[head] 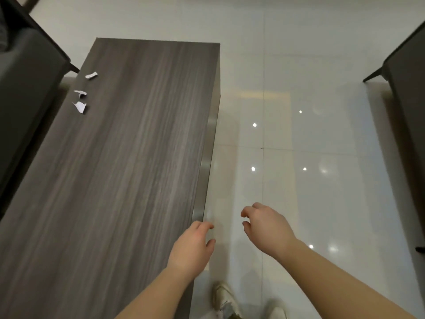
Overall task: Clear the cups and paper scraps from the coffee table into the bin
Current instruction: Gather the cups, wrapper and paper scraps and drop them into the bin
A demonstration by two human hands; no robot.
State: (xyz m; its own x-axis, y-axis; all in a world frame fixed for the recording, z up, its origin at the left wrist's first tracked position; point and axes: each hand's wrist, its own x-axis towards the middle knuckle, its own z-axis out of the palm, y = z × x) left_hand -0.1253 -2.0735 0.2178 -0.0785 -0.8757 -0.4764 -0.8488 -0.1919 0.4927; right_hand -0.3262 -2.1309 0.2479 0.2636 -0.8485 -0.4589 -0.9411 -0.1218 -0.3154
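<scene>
I counted 3 scraps on the surface [128, 157], all close to its far left edge: one [91, 75] nearest the far left corner, a second [80, 93] just nearer me, a third [80, 107] right beside that. No cups in view, 0 counted, and no bin in shot either, so I couldn't tell where it stood.

The scraps looked like torn white paper, curled up at the edges, so I judged them v. light, soft, not fragile, likely to skid or lift w/ any draught. I reckoned a fingertip pinch on a raised curl was the best hold, or sweeping all 3 to the edge into a cupped palm.

Left hand [193, 247] was over the near right edge of the surface, fingers loosely curled, holding nothing; whether it touched the edge I couldn't tell. Right hand [266, 224] hung over the floor [322, 134] beside that edge, fingers bent loose, also empty. Both were well apart from the scraps.
</scene>
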